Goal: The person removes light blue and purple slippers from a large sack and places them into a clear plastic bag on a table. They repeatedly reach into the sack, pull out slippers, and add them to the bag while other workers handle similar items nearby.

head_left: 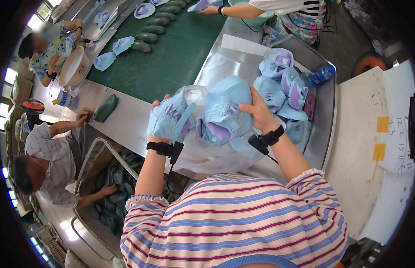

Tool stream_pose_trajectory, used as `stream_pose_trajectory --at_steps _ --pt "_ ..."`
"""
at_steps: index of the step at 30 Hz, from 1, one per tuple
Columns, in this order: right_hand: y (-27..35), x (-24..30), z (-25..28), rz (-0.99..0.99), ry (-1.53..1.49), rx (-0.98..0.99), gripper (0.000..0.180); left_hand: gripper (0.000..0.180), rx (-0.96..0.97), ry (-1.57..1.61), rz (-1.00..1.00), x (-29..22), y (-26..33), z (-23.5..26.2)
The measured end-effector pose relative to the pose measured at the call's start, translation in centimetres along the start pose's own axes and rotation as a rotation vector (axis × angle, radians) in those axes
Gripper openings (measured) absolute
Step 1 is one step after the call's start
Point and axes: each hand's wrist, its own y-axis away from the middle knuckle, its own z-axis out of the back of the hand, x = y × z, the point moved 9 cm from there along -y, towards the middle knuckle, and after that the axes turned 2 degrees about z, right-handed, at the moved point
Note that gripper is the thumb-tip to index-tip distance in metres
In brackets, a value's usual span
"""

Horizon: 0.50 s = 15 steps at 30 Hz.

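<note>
My left hand (157,138) is closed on a light blue knitted shoe upper (165,119) with purple laces, its fingertips showing at the upper's far edge. In my right hand (262,112) is a second light blue shoe upper (229,96), gripped at its right side with the thumb on top. Its purple lining shows at the opening nearest me. Both uppers are held side by side above a clear plastic bag (203,157), where more blue uppers lie partly hidden. Wristbands with small black devices sit on both my wrists.
A pile of blue and purple uppers (272,91) lies right, beside a blue-capped bottle (321,75). Ahead runs a green conveyor belt (171,73) with dark green shoe lasts (149,37). A last-filled cart (110,203) stands left, where a person (51,163) reaches in. Other people work farther off.
</note>
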Motion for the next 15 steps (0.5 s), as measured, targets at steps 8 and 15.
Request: stream_pose_trajectory --at_steps 8,15 --pt "0.2 -1.4 -3.6 -0.306 -0.286 0.458 0.085 0.016 -0.133 -0.777 -0.063 2.7 -1.5 0.8" --pt "-2.6 -2.8 -3.9 -0.211 -0.016 0.118 0.062 0.030 -0.396 -0.789 0.100 4.0 -2.9 -0.1"
